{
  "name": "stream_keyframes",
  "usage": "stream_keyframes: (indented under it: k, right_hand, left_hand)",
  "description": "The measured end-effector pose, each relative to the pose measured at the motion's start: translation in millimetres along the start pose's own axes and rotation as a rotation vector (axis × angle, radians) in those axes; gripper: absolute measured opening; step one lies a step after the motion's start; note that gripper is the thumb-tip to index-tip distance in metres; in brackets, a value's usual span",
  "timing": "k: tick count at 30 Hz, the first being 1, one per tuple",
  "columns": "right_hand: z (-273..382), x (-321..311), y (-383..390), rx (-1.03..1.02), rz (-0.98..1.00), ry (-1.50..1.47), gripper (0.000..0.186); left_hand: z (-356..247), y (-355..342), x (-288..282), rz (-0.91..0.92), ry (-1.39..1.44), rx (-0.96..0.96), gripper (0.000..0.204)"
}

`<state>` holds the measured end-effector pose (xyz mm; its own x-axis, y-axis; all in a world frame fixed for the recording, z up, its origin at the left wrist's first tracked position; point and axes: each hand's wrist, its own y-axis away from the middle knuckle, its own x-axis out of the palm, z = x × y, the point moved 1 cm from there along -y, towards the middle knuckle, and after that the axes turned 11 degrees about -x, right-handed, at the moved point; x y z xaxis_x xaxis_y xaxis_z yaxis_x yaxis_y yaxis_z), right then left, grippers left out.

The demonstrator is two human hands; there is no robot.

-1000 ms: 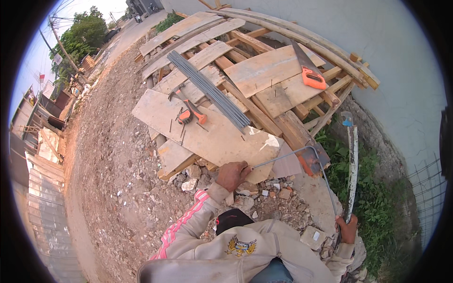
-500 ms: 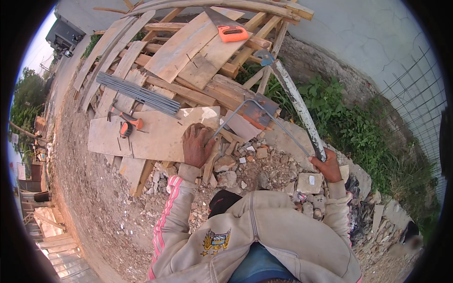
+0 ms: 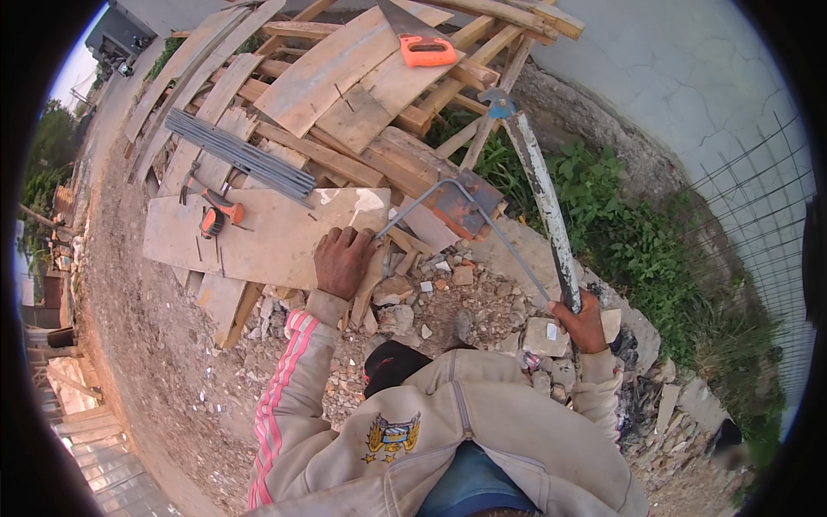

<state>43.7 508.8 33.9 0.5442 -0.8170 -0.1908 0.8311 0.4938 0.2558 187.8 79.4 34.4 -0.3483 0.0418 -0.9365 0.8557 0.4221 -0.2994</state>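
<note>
My left hand (image 3: 343, 263) is closed at the near end of a grey metal rod (image 3: 508, 244), its fingers resting at the right edge of a wide board (image 3: 250, 237). The rod rises to a sharp bend beside a rust-coloured metal plate (image 3: 465, 203), then runs down toward my right hand (image 3: 583, 323). That hand grips the lower end of a long bending bar (image 3: 544, 194), a pipe with worn white paint and a blue hooked head (image 3: 498, 103). The bar leans away from me, its head above the plate and apart from it.
A bundle of grey rods (image 3: 241, 155), a hammer (image 3: 215, 200) and a tape measure (image 3: 211, 222) lie on the boards at left. An orange-handled handsaw (image 3: 426, 50) rests on the stacked planks. Rubble (image 3: 448, 302) covers the ground; weeds (image 3: 594, 194) and wire mesh (image 3: 767, 207) stand at right.
The bending bar has swung a little more upright, its blue head shifting right. Both hands keep their holds. The whole view has shifted slightly.
</note>
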Motion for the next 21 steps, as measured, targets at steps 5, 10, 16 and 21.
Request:
stream_keyframes:
  k: [5,10,16,21]
  right_hand:
    - [6.2,1.0,0.1,0.021,0.009,0.025,0.021]
    - [5.1,1.6,0.7,0.028,0.004,-0.005,0.02]
    - [5.4,4.0,0.8,0.0,-0.003,-0.036,0.021]
    - [-2.8,-5.0,1.2,-0.195,-0.034,0.281,0.024]
  left_hand:
    - [18.9,-7.3,3.2,0.063,-0.021,0.127,0.017]
    - [31.2,-15.4,7.9,0.089,0.057,0.166,0.016]
    - [9.9,-12.0,4.3,0.101,0.105,0.035,0.026]
    - [4.3,-18.2,-4.0,0.081,0.137,0.133,0.042]
